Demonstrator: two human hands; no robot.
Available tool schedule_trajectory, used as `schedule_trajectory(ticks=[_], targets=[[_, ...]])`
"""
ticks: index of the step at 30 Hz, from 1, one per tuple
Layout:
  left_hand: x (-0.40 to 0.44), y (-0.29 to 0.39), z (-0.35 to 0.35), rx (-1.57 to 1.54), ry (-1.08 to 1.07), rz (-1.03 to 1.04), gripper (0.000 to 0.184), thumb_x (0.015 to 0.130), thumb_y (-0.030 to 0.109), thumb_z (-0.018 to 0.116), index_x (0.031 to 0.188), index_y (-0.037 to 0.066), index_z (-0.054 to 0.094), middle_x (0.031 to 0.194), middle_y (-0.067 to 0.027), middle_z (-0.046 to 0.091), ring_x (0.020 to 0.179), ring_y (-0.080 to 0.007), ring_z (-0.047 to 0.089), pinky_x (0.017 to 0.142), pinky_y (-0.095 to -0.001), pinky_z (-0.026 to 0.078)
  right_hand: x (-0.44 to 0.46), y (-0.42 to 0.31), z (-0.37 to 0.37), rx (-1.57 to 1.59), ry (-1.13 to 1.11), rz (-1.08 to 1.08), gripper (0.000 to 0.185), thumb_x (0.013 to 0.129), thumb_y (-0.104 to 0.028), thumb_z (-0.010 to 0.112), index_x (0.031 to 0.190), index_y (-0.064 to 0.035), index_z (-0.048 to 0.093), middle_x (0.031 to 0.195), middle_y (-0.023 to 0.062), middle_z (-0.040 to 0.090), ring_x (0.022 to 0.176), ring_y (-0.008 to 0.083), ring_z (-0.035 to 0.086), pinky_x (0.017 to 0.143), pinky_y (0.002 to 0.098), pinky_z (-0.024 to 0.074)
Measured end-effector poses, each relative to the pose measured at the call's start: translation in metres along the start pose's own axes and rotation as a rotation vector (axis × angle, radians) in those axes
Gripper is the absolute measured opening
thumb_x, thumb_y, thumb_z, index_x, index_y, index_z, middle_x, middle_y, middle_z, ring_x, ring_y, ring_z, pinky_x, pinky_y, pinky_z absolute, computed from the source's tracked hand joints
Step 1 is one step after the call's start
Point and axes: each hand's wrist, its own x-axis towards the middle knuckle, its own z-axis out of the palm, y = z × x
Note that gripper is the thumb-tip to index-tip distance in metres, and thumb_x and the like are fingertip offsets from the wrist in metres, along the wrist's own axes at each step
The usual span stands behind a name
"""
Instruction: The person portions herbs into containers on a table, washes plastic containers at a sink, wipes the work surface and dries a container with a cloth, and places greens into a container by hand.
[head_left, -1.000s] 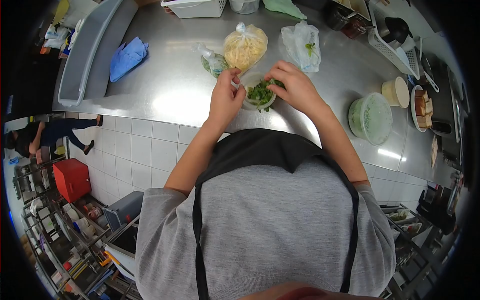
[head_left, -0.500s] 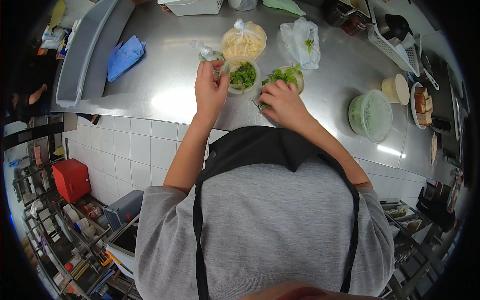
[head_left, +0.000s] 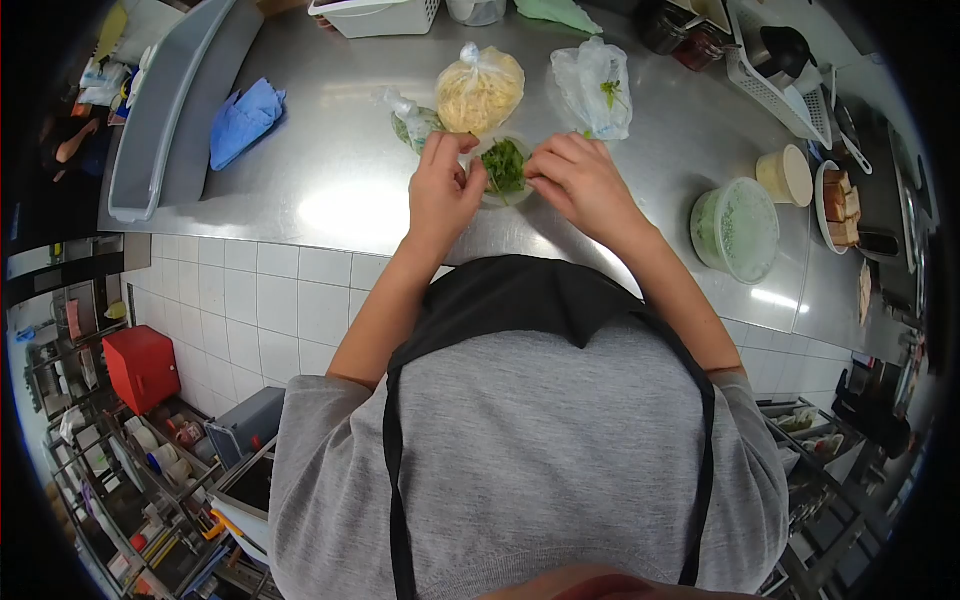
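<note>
Greens (head_left: 503, 165) sit in a clear tub (head_left: 512, 201), upper centre of frame. I'd expect light, limp, easily bruised; pinch stems, steady tub by rim. Left hand (head_left: 443, 190) curled at left rim, right hand (head_left: 585, 188) fingers bunched at right; can't tell if either grips. Versus half a second ago: right hand's moved up to the tub, tub's slightly further right.

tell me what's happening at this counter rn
Two bare hands are working around a small clear tub of leafy greens on a metal counter. The left hand is at the tub's left side, the right hand at its right edge; whether either grips a leaf is unclear. Just beyond sit a knotted bag of yellowish food and, to its left, a smaller knotted bag.
</note>
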Motion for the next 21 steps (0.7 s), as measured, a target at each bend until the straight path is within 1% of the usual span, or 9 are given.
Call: schedule_trajectory(ticks=[1,2,5,10,13,16,18,19,21], targets=[[0.0,0.003,0.002,0.008,-0.024,0.002,0.02,0.074,-0.002,0.06,0.093,0.002,0.057,0.086,-0.0069,0.052,0.054,-0.0089,0.046,0.047,-0.0225,0.04,0.002,0.003,0.005,-0.016,-0.032,-0.004,0.015,0.076,-0.01,0.063,0.09,-0.0087,0.06,0.095,0.0022,0.057,0.091,0.0214,0.052,0.08,0.0349,0.036],[0.0,0.006,0.004,0.061,-0.07,-0.04,0.02,0.075,0.005,0.059,0.095,0.007,0.057,0.087,-0.0068,0.053,0.056,-0.0196,0.055,0.051,-0.0309,0.045,0.003,0.004,0.012,-0.017,-0.031,-0.007,0.015,0.076,-0.01,0.063,0.09,-0.0087,0.06,0.095,0.0022,0.057,0.091,0.0214,0.052,0.08,0.0349,0.036],[-0.003,0.001,0.014,0.158,-0.069,0.097,0.021,0.076,0.005,0.06,0.096,0.009,0.057,0.088,-0.0072,0.052,0.064,-0.0238,0.058,0.055,-0.0345,0.046,0.004,0.005,0.036,-0.112,-0.004,-0.077,0.014,0.077,-0.013,0.059,0.09,-0.0092,0.062,0.091,0.0019,0.057,0.09,0.021,0.053,0.081,0.0348,0.0367],[-0.003,-0.007,0.022,0.124,-0.012,0.129,0.019,0.08,0.005,0.059,0.099,0.008,0.06,0.087,-0.0082,0.051,0.062,-0.0217,0.055,0.055,-0.0315,0.045,0.004,0.01,0.044,-0.213,-0.186,-0.077,0.02,0.083,-0.022,0.053,0.096,-0.0092,0.063,0.096,0.0022,0.057,0.099,0.0197,0.051,0.085,0.0478,0.0353],[-0.002,-0.005,0.021,0.152,-0.012,0.136,0.023,0.077,0.005,0.059,0.099,0.009,0.059,0.088,-0.009,0.05,0.07,-0.0274,0.059,0.059,-0.0363,0.048,-0.004,0.01,0.048,-0.219,-0.289,-0.021,0.025,0.086,-0.026,0.05,0.098,-0.0086,0.062,0.099,0.0022,0.056,0.104,0.0185,0.049,0.095,0.0542,0.0297],[0.0,-0.003,0.023,0.119,-0.02,0.089,0.021,0.078,0.004,0.058,0.098,0.008,0.059,0.087,-0.0095,0.05,0.067,-0.0254,0.057,0.057,-0.0341,0.047,-0.006,0.009,0.035,-0.078,-0.25,-0.041,0.025,0.085,-0.028,0.054,0.099,-0.0098,0.063,0.101,0.0017,0.056,0.108,0.0176,0.047,0.103,0.0541,0.0236],[0.004,-0.003,0.022,-0.062,-0.046,-0.106,0.018,0.08,0.006,0.059,0.098,0.006,0.06,0.085,-0.0076,0.05,0.062,-0.0188,0.054,0.056,-0.0296,0.046,-0.007,0.011,0.026,-0.079,-0.236,-0.062,0.023,0.082,-0.027,0.057,0.098,-0.0112,0.063,0.102,0.001,0.056,0.109,0.0175,0.047,0.103,0.0539,0.0233],[0.007,-0.003,0.022,-0.064,-0.051,-0.102,0.018,0.08,0.006,0.059,0.098,0.006,0.06,0.085,-0.0076,0.05,0.062,-0.0188,0.054,0.056,-0.0296,0.046,-0.009,0.012,0.022,-0.077,-0.226,-0.087,0.023,0.08,-0.026,0.06,0.098,-0.0126,0.063,0.103,0.0003,0.056,0.11,0.0174,0.047,0.104,0.0538,0.023],[0.014,-0.006,0.021,-0.286,-0.103,-0.186,0.015,0.082,0.004,0.059,0.097,0.002,0.06,0.087,-0.003,0.048,0.065,-0.0065,0.052,0.054,-0.0214,0.045,-0.009,0.014,0.014,-0.092,-0.196,-0.062,0.022,0.078,-0.024,0.062,0.097,-0.0143,0.063,0.104,-0.0005,0.055,0.111,0.0174,0.046,0.104,0.0534,0.0237]])
